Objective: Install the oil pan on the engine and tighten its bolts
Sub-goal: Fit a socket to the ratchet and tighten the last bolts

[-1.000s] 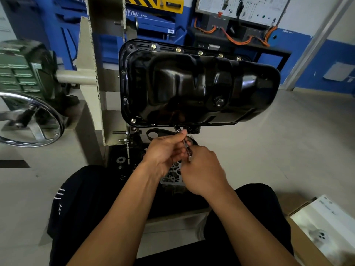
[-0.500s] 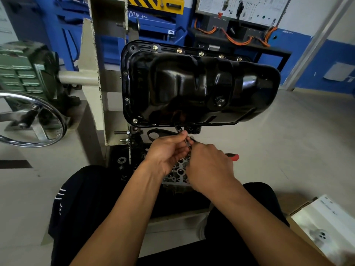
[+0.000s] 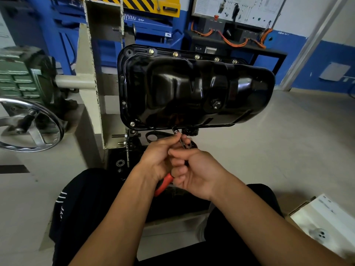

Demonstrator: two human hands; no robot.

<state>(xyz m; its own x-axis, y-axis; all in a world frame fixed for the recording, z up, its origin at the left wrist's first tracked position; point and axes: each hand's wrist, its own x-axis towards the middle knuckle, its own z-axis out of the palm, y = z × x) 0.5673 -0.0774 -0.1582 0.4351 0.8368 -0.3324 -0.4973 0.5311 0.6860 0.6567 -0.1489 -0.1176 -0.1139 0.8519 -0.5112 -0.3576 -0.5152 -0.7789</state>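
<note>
Oil pan [image 3: 192,89] sits mounted on the stand [image 3: 92,104], and the wrench [image 3: 165,183] on its lower-edge bolt [image 3: 175,129] has swung its red handle down, left hand [image 3: 159,160] pinching the shaft, right hand [image 3: 194,173] gripping it, so tightening looks underway.

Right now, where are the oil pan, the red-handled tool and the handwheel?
oil pan [image 3: 192,89]: head view, on its glossy black belly.
red-handled tool [image 3: 165,181]: head view, on the exposed red grip.
handwheel [image 3: 61,125]: head view, on the chrome rim's right side.
</note>
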